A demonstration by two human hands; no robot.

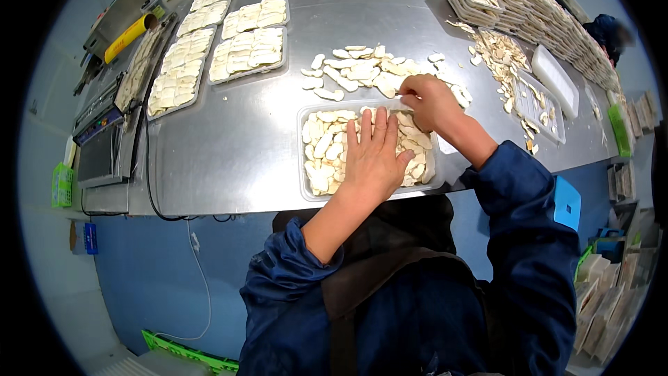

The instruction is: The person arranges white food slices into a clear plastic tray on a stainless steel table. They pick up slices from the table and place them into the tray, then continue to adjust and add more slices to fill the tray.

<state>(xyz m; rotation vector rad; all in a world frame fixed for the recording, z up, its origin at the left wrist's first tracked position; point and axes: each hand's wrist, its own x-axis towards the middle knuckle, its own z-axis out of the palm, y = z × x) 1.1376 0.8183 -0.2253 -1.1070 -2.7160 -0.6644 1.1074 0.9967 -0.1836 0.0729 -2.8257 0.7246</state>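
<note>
Two bare hands work over a clear rectangular plastic tray (304, 160) of pale sliced pieces on a steel table (229, 139): the left hand (372, 157) lies flat, fingers spread, on the slices; the right hand (430, 101) pinches slices at the tray's far edge, beside a loose pile of slices (362, 69)

Two hands show — the left hand (372, 157) and the right hand (426, 101). One clear tray (304, 188) of pale slices lies under them. Five filled trays (248, 49) sit at the far left. One loose pile of slices (362, 69) lies beyond — too many to count. The stacked trays (529, 7) at the right are likewise uncountable.
</note>
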